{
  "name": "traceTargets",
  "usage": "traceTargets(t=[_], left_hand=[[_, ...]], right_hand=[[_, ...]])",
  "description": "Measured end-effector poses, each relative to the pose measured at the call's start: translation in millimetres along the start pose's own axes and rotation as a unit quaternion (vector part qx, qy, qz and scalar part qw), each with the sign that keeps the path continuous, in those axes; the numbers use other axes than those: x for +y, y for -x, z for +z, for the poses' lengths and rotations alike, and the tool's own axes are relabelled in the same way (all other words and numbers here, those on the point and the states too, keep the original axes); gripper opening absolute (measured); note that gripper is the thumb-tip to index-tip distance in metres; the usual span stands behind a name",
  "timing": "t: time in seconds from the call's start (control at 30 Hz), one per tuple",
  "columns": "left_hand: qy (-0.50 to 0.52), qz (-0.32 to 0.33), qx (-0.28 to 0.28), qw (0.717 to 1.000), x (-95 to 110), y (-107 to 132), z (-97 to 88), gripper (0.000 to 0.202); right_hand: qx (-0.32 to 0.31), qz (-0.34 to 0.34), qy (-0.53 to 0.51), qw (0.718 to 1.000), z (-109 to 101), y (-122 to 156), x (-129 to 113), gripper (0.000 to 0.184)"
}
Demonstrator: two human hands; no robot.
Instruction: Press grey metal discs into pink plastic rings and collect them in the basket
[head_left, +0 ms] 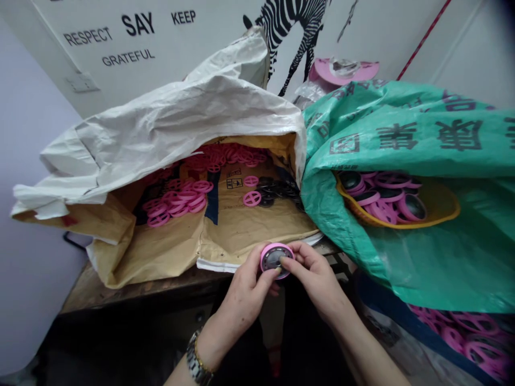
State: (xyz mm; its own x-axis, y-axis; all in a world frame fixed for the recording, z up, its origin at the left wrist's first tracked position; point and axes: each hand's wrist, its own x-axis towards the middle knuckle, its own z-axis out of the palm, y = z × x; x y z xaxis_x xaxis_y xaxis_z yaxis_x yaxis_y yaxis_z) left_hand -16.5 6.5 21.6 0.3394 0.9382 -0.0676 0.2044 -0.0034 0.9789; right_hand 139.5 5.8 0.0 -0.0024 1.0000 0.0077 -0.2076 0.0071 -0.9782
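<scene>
Behind the desk point(120, 289) stands a white wall printed with words and a zebra figure. On the desk lies an open paper sack point(169, 128), white outside and brown inside, holding loose pink spoked rings point(177, 201) and a small heap of dark discs point(277, 190). To its right a green printed bag point(422, 139) covers a yellow basket point(438, 214) of joined pink-and-dark wheels.

Both hands meet just in front of the desk edge around one small pink wheel point(276, 259). The left hand point(245, 297), with a wristwatch point(196, 363) on its wrist, curls partly closed and cradles the wheel's rim from below and the left; the right hand point(316, 276) pinches it from the right, its thumb tip resting on the dark centre.

The wheel is a round pink ring with a grey-black insert, tilted face-up toward the camera. It is probably light, rigid moulded plastic, smooth and somewhat slippery; the rim appears the surest place to hold, leaving the centre free for pressing.
</scene>
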Motion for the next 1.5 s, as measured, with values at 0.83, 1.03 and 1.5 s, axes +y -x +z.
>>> traceTargets(t=[0.83, 1.03, 1.5], left_hand=[[-0.11, 0.068, -0.006, 0.992, 11.9, -15.9, -10.5, 0.048], [-0.237, 0.11, 0.01, 0.965, 29.0, -36.7, -40.0, 0.048], [-0.603, 0.065, -0.011, 0.795, 53.0, -182.5, -69.0, 0.06]], right_hand=[[0.232, -0.095, 0.169, 0.953, -131.4, -48.3, -88.5, 0.043], [0.313, -0.135, 0.154, 0.927, -167.2, -66.7, -82.7, 0.055], [0.05, -0.218, 0.32, 0.92, -60.3, 10.1, -41.1, 0.019]])
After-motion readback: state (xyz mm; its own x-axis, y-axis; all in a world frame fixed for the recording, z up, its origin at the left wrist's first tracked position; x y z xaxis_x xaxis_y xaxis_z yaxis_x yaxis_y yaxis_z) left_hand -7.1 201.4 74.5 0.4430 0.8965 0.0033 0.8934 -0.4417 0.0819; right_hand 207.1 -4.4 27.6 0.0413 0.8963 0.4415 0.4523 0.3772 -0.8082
